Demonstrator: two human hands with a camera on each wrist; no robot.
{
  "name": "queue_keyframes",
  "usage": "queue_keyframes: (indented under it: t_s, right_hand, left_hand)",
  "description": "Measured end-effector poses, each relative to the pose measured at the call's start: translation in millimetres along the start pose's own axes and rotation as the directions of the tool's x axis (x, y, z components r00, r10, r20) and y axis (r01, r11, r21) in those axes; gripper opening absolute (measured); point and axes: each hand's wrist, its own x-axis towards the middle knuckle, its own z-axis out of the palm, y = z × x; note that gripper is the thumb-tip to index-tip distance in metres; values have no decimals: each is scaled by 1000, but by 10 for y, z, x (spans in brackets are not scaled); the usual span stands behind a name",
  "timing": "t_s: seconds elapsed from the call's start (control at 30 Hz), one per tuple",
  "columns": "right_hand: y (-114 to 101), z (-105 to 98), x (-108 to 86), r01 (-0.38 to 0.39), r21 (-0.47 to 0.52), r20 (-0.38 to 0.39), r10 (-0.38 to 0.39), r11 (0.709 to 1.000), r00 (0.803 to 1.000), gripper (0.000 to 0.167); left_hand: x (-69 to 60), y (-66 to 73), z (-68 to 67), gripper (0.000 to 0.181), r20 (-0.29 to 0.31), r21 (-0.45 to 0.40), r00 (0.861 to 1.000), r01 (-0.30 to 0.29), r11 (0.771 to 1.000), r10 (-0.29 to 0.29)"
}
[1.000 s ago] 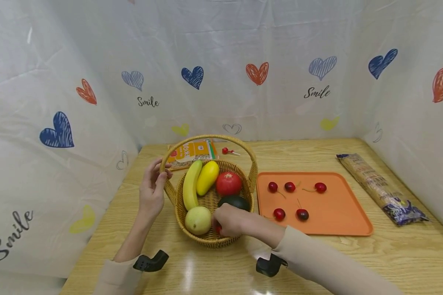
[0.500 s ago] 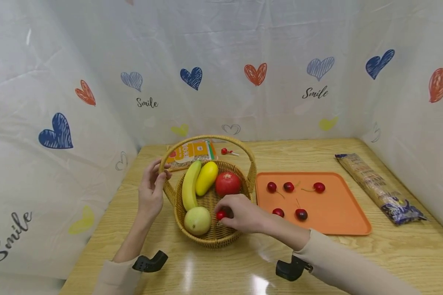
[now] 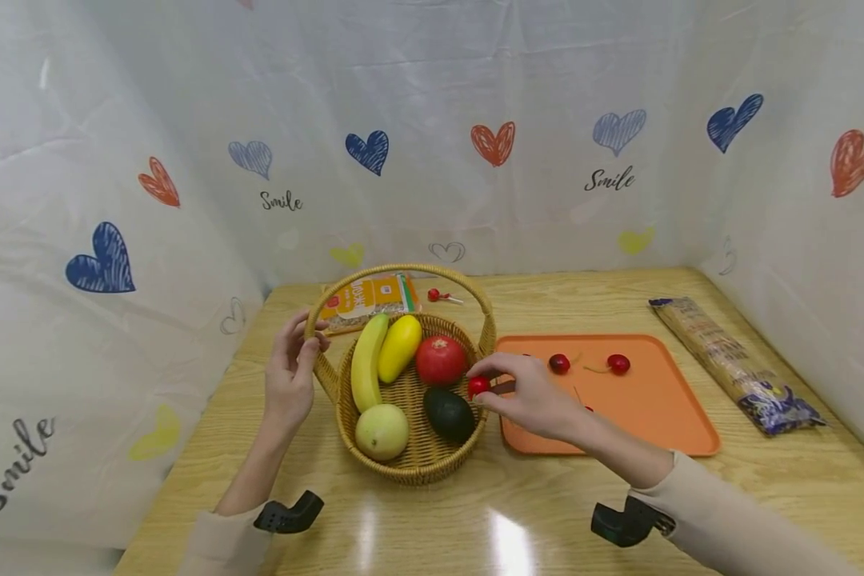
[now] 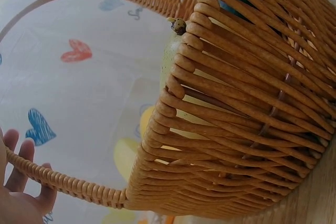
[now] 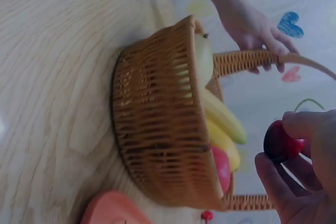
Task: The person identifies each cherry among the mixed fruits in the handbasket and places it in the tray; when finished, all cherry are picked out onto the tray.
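My left hand [image 3: 291,388] holds the left side of the handle of a wicker basket [image 3: 416,478], thumb and fingers around it. A banana [image 3: 366,368], a yellow mango [image 3: 401,350], a red pomegranate [image 3: 442,360], a dark avocado [image 3: 450,416] and a pale green round fruit [image 3: 382,432] lie inside the basket. At the basket's right rim, my right hand [image 3: 536,396] pinches a dark red cherry [image 5: 275,140] between thumb and fingers. Its green stem shows in the right wrist view.
Right of the basket lies an orange tray [image 3: 655,420] with several cherries, some hidden by my right hand. A long packet [image 3: 734,364] is at the far right. Behind the basket are an orange food packet [image 3: 367,300] and a red lollipop [image 3: 434,295].
My right hand has risen from inside the basket and moved right to its rim, carrying the cherry. The avocado has come into full view. My left hand stays on the handle.
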Motion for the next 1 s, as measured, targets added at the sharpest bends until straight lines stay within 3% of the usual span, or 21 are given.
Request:
queue_keyframes:
  t_s: [0.3,0.5,0.83,1.0]
  right_hand:
    - [184,-228,-229,-125,44,-41,127,991,991,25]
    - [338,-382,-386,-188,4,-83,188,982,979,25]
    - [575,-648,-553,-216,-69,-161,203,974,966,26]
    - [735,-805,-707,-238,-170,-207,201,956,957,24]
  left_hand:
    - [-5,-68,-16,41,0,-6,1000,-1,1000,1]
    - [-3,-59,-12,41,-4,-22,1000,8,1000,-8]
    - [-4,-73,-17,42,-5,-32,1000,4,999,-4]
    - [-1,-58,-11,41,-1,-20,1000,4,1000,-4]
